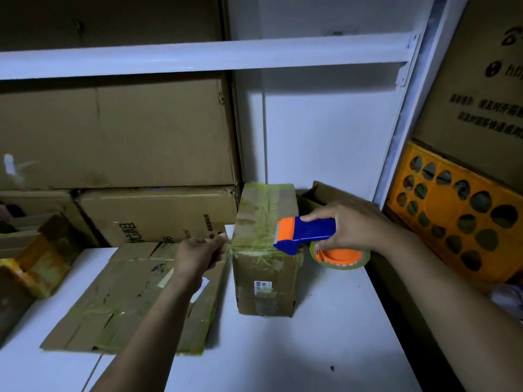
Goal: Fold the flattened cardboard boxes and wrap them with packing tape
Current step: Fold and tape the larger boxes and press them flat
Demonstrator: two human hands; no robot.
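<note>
A small folded cardboard box (264, 267), wrapped in yellowish packing tape, stands upright on the white table (325, 335). My right hand (353, 224) grips a blue and orange tape dispenser (305, 232) with its tape roll (343, 257), held against the box's right side near the top edge. My left hand (199, 254) is at the box's left edge, its fingers curled and pinching a strip of tape there. A stack of flattened cardboard boxes (133, 298) lies flat on the table left of the standing box, partly under my left forearm.
Large cardboard boxes (158, 216) are stacked on the shelving behind the table. A white shelf beam (198, 59) runs overhead. An orange plastic crate (458, 213) leans at the right. A yellow taped bundle (36, 264) sits at the far left.
</note>
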